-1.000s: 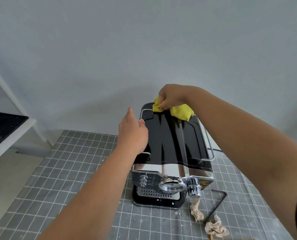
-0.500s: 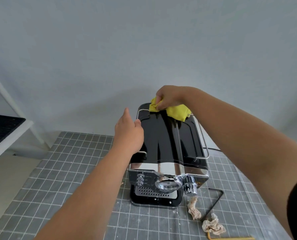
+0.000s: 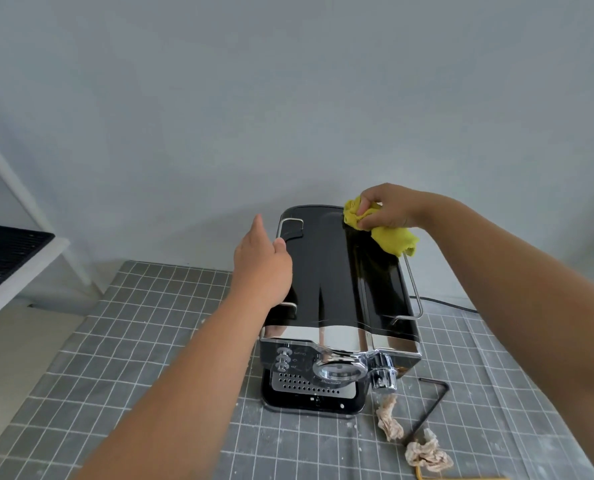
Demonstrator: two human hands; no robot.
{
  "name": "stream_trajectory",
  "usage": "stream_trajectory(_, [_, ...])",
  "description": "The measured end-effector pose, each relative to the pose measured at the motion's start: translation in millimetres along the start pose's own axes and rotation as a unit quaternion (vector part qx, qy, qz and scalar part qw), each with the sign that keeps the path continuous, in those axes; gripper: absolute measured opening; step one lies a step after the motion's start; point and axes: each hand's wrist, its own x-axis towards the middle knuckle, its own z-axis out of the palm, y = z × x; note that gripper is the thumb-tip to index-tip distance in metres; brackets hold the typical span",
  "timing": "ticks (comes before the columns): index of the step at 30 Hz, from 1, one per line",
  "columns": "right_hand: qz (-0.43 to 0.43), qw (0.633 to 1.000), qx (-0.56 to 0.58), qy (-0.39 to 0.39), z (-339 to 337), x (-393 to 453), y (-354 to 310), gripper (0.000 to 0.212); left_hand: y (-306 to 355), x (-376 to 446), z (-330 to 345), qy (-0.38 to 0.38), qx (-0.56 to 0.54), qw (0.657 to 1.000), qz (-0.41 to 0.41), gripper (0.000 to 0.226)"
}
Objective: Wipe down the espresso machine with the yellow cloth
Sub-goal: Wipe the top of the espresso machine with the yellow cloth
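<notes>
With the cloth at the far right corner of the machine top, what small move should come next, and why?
Probably draw the yellow cloth, gripped by the right hand, toward the front along the right strip of the espresso machine. The cloth sits at the far right corner, the glossy top nearer the camera is uncovered, and the left hand braces the left side.
</notes>
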Motion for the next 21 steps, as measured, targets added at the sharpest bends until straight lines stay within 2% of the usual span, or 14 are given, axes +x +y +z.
stream_trajectory(6, [0.006,1.0,-0.002,0.008,-3,-3,6,0.015,0,2,2,0.001,0.01,1.0,0.004,0.056])
stream_trajectory(9, [0.002,0.998,0.016,0.052,2,6,-1,0.016,1,3,1,-0.002,0.023,1.0,0.01,0.055])
stream_trajectory(11, [-0.031,0.996,0.039,0.08,13,14,-15,0.022,1,4,2,-0.001,0.04,0.999,0.019,0.051])
stream_trajectory(17, [-0.138,0.989,-0.034,0.028,39,37,-79,0.022,1,6,2,0.005,0.066,0.998,0.012,0.049])
stream_trajectory(21, [-0.097,0.994,-0.035,0.033,36,48,-84,0.025,1,5,0,0.002,0.061,0.998,0.01,0.05])
